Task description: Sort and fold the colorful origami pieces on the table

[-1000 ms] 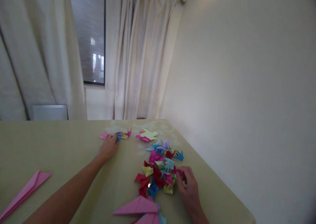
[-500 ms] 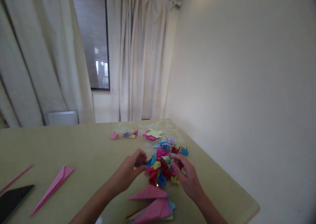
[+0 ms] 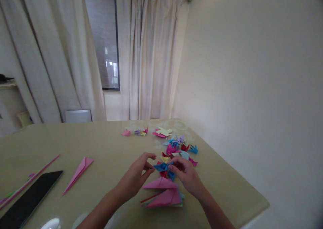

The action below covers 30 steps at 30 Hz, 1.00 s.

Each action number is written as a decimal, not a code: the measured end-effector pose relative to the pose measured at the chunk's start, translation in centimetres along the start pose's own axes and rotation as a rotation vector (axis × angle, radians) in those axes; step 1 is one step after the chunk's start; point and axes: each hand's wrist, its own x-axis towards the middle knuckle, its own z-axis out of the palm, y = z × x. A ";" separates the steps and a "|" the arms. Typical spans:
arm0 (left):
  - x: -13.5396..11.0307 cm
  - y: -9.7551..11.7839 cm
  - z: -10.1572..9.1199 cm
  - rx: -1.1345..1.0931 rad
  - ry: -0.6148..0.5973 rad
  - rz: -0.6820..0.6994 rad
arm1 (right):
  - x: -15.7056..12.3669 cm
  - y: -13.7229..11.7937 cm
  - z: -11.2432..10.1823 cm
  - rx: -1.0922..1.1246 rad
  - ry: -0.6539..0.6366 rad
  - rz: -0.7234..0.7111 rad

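Note:
A blue folded-paper piece point(image 3: 161, 167), like an origami crane, is pinched at its right end between the thumb and fingers of my right hand point(image 3: 187, 173). My left hand point(image 3: 138, 170) is beside its left tip, thumb and fingers apart; whether a fingertip touches the paper I cannot tell. Behind and below lies a heap of small folded-paper figures in magenta point(image 3: 172, 149), red, yellow and blue. Nearer to me, under the hands, pink folded-paper pieces point(image 3: 164, 197) are stacked over other colours.
On the left of the table point(image 3: 106, 148) lie a dark flat phone-like slab point(image 3: 31, 197), a thin pink stick point(image 3: 37, 173) and a pink folded-paper piece point(image 3: 79, 173). More paper figures point(image 3: 141, 131) sit near the far edge. A wall point(image 3: 242, 87) borders the right side.
My right hand has taken hold of the blue paper piece and lifted it from the heap. The view has shifted left, showing more of the dark slab.

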 end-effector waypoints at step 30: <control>14.8 -16.7 -11.0 0.732 0.475 -0.451 | -4.6 9.5 -10.1 -0.728 0.577 0.030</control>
